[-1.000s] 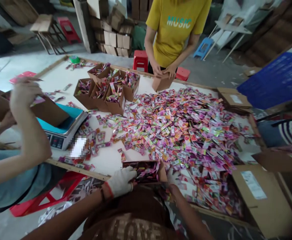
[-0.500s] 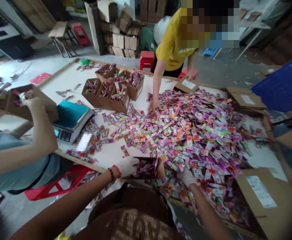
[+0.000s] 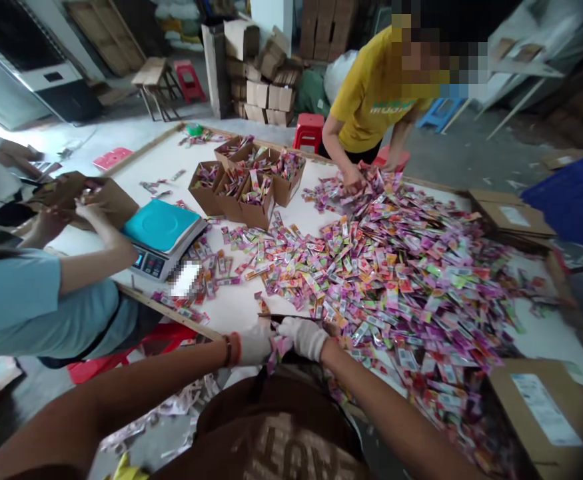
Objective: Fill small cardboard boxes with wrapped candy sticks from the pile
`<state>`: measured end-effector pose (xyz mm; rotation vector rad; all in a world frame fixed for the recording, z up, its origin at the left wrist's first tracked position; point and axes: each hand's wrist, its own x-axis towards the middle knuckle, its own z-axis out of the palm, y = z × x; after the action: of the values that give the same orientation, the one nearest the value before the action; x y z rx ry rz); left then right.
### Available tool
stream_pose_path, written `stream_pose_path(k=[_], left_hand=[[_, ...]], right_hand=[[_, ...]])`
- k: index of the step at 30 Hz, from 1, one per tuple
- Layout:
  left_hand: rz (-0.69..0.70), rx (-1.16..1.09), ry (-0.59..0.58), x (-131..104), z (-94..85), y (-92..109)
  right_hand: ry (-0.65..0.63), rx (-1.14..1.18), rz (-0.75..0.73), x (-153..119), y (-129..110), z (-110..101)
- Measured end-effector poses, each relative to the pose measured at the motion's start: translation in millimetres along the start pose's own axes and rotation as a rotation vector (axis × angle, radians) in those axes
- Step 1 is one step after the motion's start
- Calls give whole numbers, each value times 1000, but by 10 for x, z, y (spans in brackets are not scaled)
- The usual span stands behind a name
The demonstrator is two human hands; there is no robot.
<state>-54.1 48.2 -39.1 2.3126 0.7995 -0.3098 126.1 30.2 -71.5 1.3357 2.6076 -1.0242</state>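
Note:
Both my hands wear white gloves and meet low in the middle of the head view, at the table's near edge. My left hand (image 3: 255, 347) has its fingers closed around small pink packets (image 3: 280, 348). From the other side my right hand (image 3: 305, 337) curls its fingers over the same packets. Behind and beneath the hands is a small cardboard box (image 3: 330, 328); only parts of its rim show, and its inside is hidden. A large heap of colourful sachets (image 3: 396, 267) spreads to the right and beyond the box.
Filled cardboard boxes (image 3: 244, 210) stand grouped on the table (image 3: 171, 157). To the left are a scale (image 3: 161, 227) and a co-worker in light blue (image 3: 86, 313) handling a box. A person in yellow (image 3: 371, 93) reaches into the heap opposite. Flattened cardboard (image 3: 536, 400) lies at right.
My right hand has moved left from the heap to my left hand over the box. The person opposite has drawn packets back toward the far edge. The co-worker's box has shifted off the scale.

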Motion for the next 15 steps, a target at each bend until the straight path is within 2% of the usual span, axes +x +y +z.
stream_pose_path(k=[3,6,8,9,11,13,15], left_hand=[[104,106,6,-395,-17,-146],[72,155,52,-560,27,-178],[-19,191,72,-537,32,-108],[-63,212,96,-505,19,-52],[-106,233,158,-417,-22,85],[-57,205,190,-301,-45,218],[39,135,161,-140,-8,307]], right_hand=[[-6,-62,119,126,56,272],[-104,-7,145,63,5,181],[-149,106,90,-81,-31,-6],[-124,155,76,-176,-37,-95],[-22,155,152,-367,-25,-196],[-4,92,319,-489,-5,-154],[-89,80,421,-495,8,-16]])
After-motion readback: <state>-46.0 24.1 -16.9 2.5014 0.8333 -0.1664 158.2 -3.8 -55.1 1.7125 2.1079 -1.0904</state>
